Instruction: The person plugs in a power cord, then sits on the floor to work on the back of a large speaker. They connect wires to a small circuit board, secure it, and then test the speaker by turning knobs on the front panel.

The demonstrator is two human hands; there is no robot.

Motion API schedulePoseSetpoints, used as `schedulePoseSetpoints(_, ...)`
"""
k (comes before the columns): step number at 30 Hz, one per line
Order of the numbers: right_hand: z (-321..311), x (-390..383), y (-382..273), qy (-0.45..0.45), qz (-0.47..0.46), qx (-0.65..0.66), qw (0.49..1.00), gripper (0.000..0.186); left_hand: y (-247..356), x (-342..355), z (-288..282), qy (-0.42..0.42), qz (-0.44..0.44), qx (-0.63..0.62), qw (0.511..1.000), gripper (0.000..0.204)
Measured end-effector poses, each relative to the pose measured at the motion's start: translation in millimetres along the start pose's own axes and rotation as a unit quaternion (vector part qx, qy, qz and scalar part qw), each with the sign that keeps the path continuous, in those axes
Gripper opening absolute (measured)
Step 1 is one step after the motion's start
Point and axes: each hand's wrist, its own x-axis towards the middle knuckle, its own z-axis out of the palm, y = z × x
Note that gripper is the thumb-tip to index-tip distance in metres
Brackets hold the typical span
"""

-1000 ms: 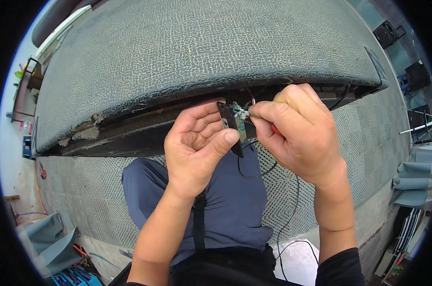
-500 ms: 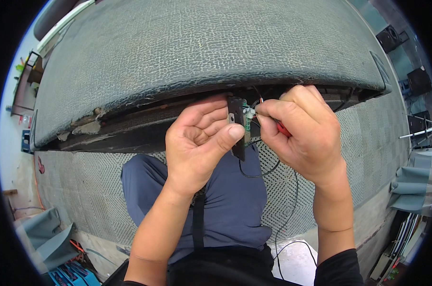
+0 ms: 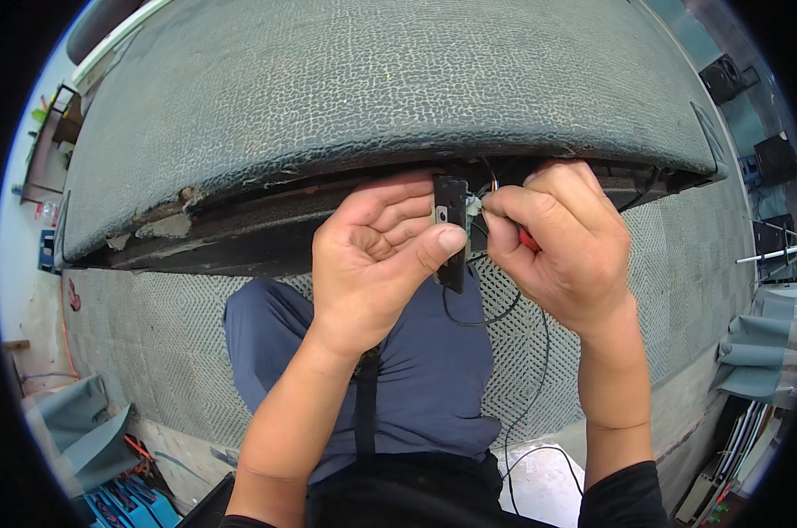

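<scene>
My left hand point(image 3: 374, 242) holds a narrow black panel point(image 3: 452, 233) nearly upright between its thumb and fingers. A green circuit board is fixed to the panel's right side, mostly seen edge-on. At the board's upper part sits a small white wire connector point(image 3: 474, 206). My right hand point(image 3: 561, 238) is closed, its thumb and forefinger pinching at that connector. A red handle point(image 3: 528, 239) of a tool shows in the curl of the same hand; the rest of the tool is mostly hidden. Thin wires run behind the fingertips into the dark gap.
A large cabinet covered in cracked dark textured material point(image 3: 398, 79) lies in front of me, its near edge torn at left. A black cable point(image 3: 546, 352) hangs down across the patterned mat point(image 3: 680, 255). Speakers point(image 3: 720, 77) stand at far right; blue crates point(image 3: 133, 506) at lower left.
Both hands and the black panel have shifted slightly to the right. The panel has turned so that less of the green board shows. The right fingers stay at the white connector.
</scene>
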Motion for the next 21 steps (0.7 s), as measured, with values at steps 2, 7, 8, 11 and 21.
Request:
schedulePoseSetpoints(2,0.4,-0.7,1.1,-0.005,-0.003,0.002,1.000,0.026,0.4,0.4,-0.1,-0.003,0.002,0.004,1.000,0.051)
schedulePoseSetpoints(7,-5.9,1.1,5.4,-0.049,-0.025,-0.001,0.999,0.027,2.9,1.8,0.0,-0.001,-0.015,0.000,1.000,0.047)
schedulePoseSetpoints(8,-7.5,1.6,5.8,-0.058,-0.027,-0.001,0.998,0.028,3.8,2.2,0.1,-0.003,-0.017,0.021,1.000,0.047)
schedulePoseSetpoints(11,-9.7,2.7,6.8,-0.080,-0.027,-0.005,0.996,0.027,7.3,3.6,0.1,-0.006,-0.030,0.032,0.999,0.046)
schedulePoseSetpoints(21,-13.4,6.7,8.5,-0.116,-0.016,0.005,0.993,0.022,21.3,8.9,-2.6,-0.023,-0.087,0.052,0.995,0.049)
